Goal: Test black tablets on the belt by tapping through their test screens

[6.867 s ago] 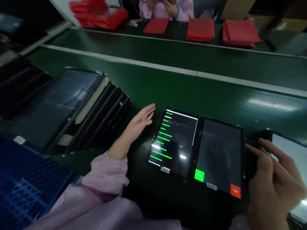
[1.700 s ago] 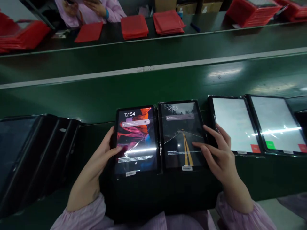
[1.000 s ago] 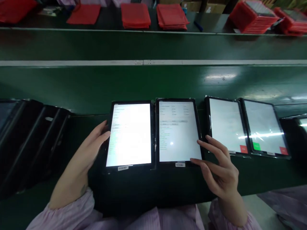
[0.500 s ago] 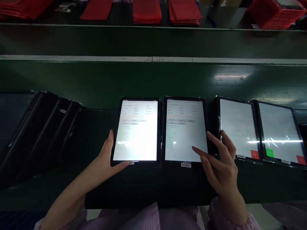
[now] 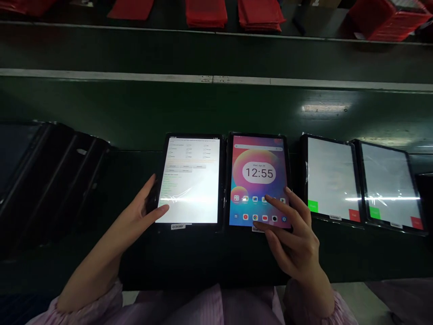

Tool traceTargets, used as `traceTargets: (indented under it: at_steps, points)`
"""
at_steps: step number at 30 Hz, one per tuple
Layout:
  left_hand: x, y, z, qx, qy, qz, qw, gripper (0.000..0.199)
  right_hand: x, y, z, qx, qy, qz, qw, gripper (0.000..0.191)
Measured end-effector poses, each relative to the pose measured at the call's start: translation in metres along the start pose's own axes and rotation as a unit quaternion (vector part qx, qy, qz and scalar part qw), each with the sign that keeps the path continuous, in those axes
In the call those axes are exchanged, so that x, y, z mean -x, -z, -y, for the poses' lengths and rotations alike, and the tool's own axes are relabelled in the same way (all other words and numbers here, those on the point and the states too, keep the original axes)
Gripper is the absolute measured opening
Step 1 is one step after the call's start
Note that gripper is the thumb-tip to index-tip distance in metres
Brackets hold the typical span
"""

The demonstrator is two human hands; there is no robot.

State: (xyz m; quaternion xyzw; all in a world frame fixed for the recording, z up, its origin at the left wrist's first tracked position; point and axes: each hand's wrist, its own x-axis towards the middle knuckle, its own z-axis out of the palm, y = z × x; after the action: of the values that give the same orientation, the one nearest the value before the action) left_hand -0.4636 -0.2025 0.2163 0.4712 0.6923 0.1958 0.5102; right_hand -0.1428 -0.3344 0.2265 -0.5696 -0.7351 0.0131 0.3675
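Two tablets lie side by side at the middle of the bench. The left tablet [image 5: 192, 189] shows a bright white page with check boxes and green text. My left hand [image 5: 144, 203] grips its lower left edge, thumb over the front corner, the other fingers partly hidden at the side. On the right tablet [image 5: 259, 180] a colourful home screen shows a 12:55 clock and app icons. Over its lower right part is my right hand [image 5: 297, 230], fingers spread, with fingertips at the icon rows and bottom edge; whether each one touches the glass I cannot tell.
To the right lie two more tablets, a nearer one [image 5: 333, 176] and a farther one [image 5: 389, 180], with white screens and green and red squares. Dark tablets [image 5: 27, 180] overlap at the left. Red pouches [image 5: 206, 13] and a red stack [image 5: 389, 20] sit on the shelf behind.
The right tablet's screen went from the white check-box page to the home screen. My right hand moved left and slightly down over it. My left thumb shifted up from the bottom edge onto the screen's corner.
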Motion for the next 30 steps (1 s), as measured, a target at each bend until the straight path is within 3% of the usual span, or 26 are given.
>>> traceTargets:
  at_steps: [12,19,23,30]
  points:
    - [0.002,0.01,0.005,0.038,0.013,0.022,0.999,0.133,-0.019,-0.017,0.02,0.048,0.015,0.075,0.996,0.027]
    - [-0.001,0.013,0.009,0.026,-0.01,0.049,0.998,0.134,-0.016,-0.013,0.013,0.009,0.026,0.005,1.0,0.02]
    - [-0.004,0.015,0.01,0.013,-0.016,0.058,0.998,0.131,-0.013,-0.009,0.012,0.007,0.016,0.001,1.0,0.021]
    - [-0.003,0.011,0.027,-0.099,-0.067,0.085,0.989,0.148,-0.014,-0.007,0.008,0.004,0.03,-0.013,0.999,0.02]
